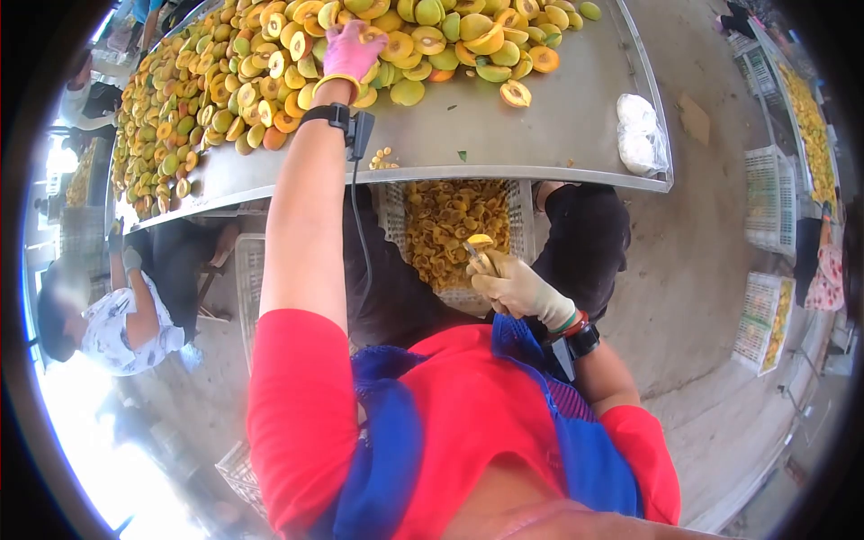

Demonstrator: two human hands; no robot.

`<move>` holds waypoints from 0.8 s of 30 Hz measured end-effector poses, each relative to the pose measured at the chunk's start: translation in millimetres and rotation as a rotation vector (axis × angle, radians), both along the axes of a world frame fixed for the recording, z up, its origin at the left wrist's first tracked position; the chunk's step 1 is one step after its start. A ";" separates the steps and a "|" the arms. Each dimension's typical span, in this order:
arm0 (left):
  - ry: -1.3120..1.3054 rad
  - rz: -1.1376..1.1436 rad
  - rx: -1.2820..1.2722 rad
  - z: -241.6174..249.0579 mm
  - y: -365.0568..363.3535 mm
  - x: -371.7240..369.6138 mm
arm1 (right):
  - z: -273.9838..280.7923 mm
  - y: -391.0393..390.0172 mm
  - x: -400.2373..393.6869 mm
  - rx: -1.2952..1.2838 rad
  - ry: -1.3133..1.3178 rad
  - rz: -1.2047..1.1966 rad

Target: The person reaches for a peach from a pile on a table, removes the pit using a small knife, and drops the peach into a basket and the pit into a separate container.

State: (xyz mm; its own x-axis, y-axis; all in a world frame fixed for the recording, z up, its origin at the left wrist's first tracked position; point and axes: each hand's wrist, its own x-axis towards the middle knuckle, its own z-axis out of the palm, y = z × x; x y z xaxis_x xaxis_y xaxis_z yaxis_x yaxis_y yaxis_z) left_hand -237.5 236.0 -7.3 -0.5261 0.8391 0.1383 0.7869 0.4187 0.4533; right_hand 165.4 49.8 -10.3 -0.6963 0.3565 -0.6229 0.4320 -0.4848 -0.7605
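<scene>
My left hand, in a pink glove, reaches onto the pile of halved yellow-green fruit on the metal table. Its fingers are bent among the fruit halves, and whether they hold one is hidden. My right hand, in a pale glove, is closed in front of my lap. It grips a small tool whose tip is beside a yellow fruit piece. Below the table edge, between my knees, a crate holds many cut fruit pieces.
The metal table has a raised rim. A white plastic bundle lies at its right corner, and small pits lie near the front edge. A co-worker sits at the left. More crates stand at the right.
</scene>
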 end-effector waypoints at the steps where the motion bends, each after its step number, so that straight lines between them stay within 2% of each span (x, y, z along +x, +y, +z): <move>1: -0.013 -0.034 0.070 -9.4 -1.3 6.0 | -3.5 1.0 0.0 -0.004 -0.010 -0.021; 5: -0.053 -0.162 0.022 -60.0 -6.7 13.3 | -19.9 5.8 -3.3 0.018 -0.002 -0.081; 6: -0.056 -0.136 -0.194 -50.6 -9.5 28.3 | -19.4 5.1 -5.8 0.030 -0.015 -0.077; 11: -0.100 -0.226 -0.110 -77.1 -35.1 44.7 | -14.7 3.4 -7.8 0.124 -0.026 -0.011; 13: -0.055 -0.248 -0.144 -62.6 -49.3 57.8 | -8.0 4.4 -7.9 0.206 -0.019 0.028; 16: -0.191 -0.269 -0.060 -36.5 -74.4 73.4 | -9.2 -0.6 -14.2 0.302 0.300 -0.208; 17: -0.399 -0.249 0.046 -48.5 -77.9 73.8 | -6.3 2.0 -12.9 0.147 0.265 -0.207; 20: -1.198 -0.164 0.189 -20.2 -110.3 104.7 | -27.6 12.4 -17.8 0.082 0.003 0.033; 21: -1.391 -0.096 0.264 -20.2 -118.9 110.5 | -23.1 10.0 -18.0 0.086 0.020 0.003; 24: -1.855 -0.216 0.366 -25.1 -145.1 113.8 | -4.9 3.7 -21.7 0.090 0.084 -0.080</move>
State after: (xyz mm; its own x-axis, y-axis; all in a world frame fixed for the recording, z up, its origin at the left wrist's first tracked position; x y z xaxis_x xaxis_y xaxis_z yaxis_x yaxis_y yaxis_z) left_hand -123.7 90.9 -32.3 -0.1044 0.9660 -0.2365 -0.7082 0.0948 0.6996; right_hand 143.7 53.6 -15.2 -0.7118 0.4650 -0.5265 0.3277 -0.4432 -0.8344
